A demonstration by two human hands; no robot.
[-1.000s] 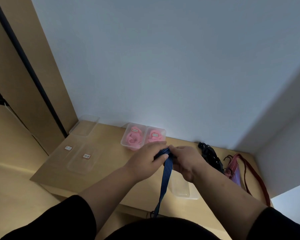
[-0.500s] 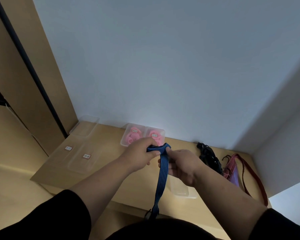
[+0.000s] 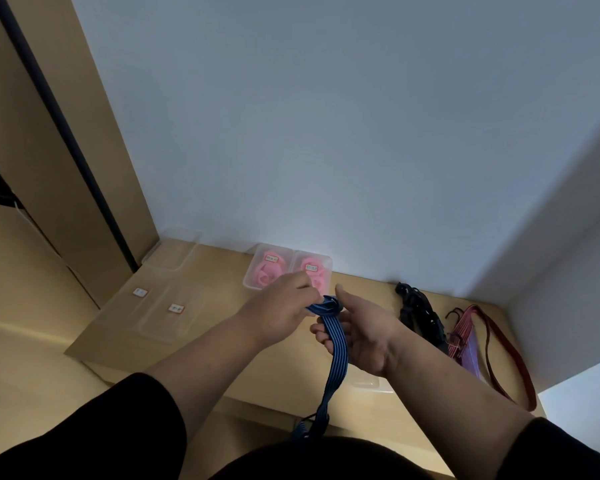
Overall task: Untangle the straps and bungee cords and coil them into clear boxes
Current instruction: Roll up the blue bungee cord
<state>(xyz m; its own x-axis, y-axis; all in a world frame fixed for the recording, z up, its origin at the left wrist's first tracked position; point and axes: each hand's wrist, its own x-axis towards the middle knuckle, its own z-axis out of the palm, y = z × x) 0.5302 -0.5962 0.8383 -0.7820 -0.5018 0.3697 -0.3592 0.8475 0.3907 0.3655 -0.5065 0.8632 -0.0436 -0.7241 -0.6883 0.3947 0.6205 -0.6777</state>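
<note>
A blue striped bungee cord [image 3: 338,351] hangs from my hands down past the table's front edge. My left hand [image 3: 284,306] pinches its folded top end. My right hand [image 3: 357,336] curls its fingers round the cord just below, thumb raised. Two clear boxes [image 3: 257,271] with coiled pink straps stand behind my hands at the wall. A clear box [image 3: 364,381] lies under my right wrist, mostly hidden. A black cord tangle [image 3: 418,311], a pink-purple strap [image 3: 463,337] and a dark red strap [image 3: 506,362] lie at the right.
On the wooden table [image 3: 222,289] lie flat clear lids with white labels [image 3: 174,308] at the left, and an empty clear box [image 3: 175,249] stands in the back left corner. A wall closes the back and the right side.
My hands have drawn slightly apart and my right thumb has lifted. The cord's top is now folded between the two hands, and the hands sit a little higher than a second ago.
</note>
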